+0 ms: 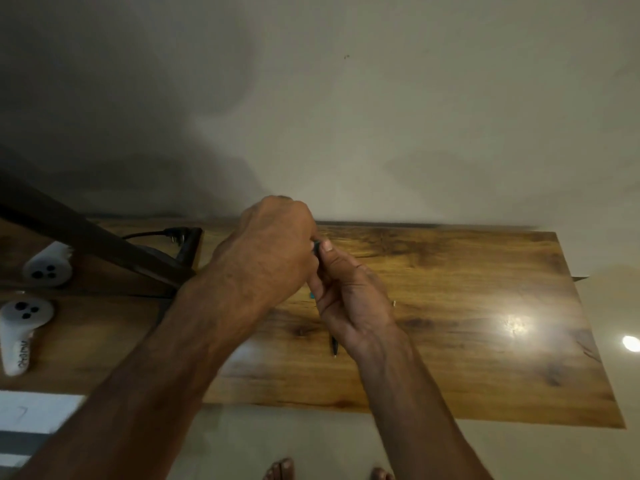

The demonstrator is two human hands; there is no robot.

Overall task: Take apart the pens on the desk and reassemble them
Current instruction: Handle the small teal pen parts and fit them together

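Both my hands meet above the middle of the wooden desk [467,306]. My left hand [266,251] is closed over the top end of a dark pen [317,244], of which only a small dark bit shows between the fingers. My right hand [349,296] grips the same pen lower down, thumb pressed near its top. Below my right hand a thin dark pen tip [334,347] pokes out toward the desk; I cannot tell if it lies on the desk or is held. A small teal piece [312,295] shows at the edge of my right hand.
Two white controllers [48,268] [20,327] lie at the left of the desk. A dark slanted frame [104,247] and a black cable with plug [166,233] stand behind them. The wall rises right behind the desk. A lamp glare [516,323] marks the right side.
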